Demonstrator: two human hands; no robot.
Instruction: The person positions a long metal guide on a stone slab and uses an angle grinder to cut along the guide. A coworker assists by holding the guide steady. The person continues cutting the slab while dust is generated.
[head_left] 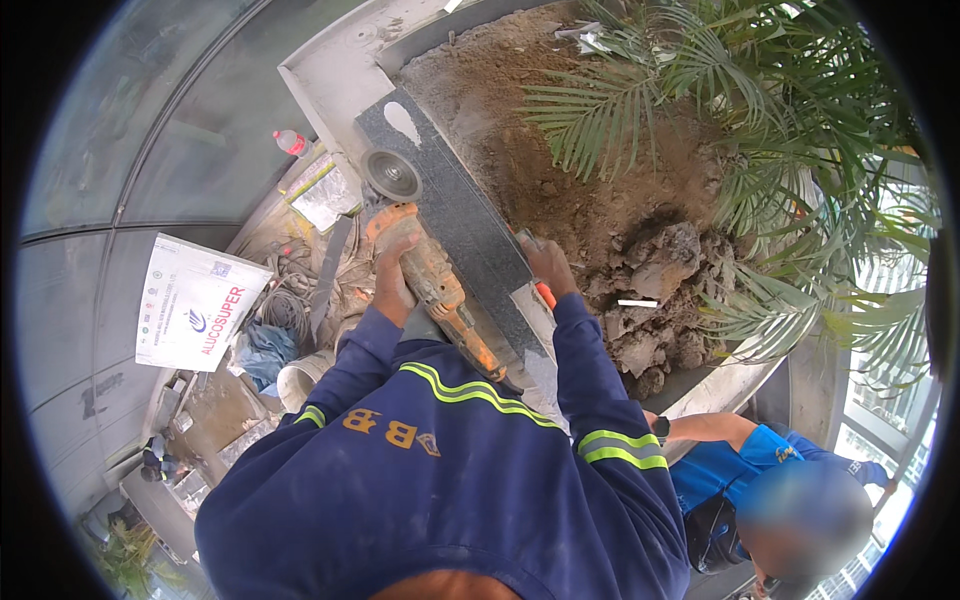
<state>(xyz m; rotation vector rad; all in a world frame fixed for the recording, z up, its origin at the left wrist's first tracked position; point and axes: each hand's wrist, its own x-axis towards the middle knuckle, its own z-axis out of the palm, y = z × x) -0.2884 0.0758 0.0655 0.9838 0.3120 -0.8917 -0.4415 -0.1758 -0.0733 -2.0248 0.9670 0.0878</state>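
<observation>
My left hand (392, 282) is closed around the dusty, orange-and-grey body of an angle grinder (438, 278). The grinder's round grey disc (392, 176) lies over the upper part of a dark grey stone slab (470, 215), and its rear end points back toward my body. A white patch (402, 124) marks the slab's far end. On the slab's right edge, my right hand (548, 265) has its fingers bent over something grey that I cannot make out. A small red-orange piece (545, 294) shows just under that hand; whether I hold it is unclear.
Soil (490, 80) and clods (665, 260) fill the planter at right, under palm fronds (600, 110). At left are a bottle (291, 142), a white printed board (200, 305), coiled rope (283, 312) and a bucket (300, 380). A person in blue (715, 475) is close at lower right.
</observation>
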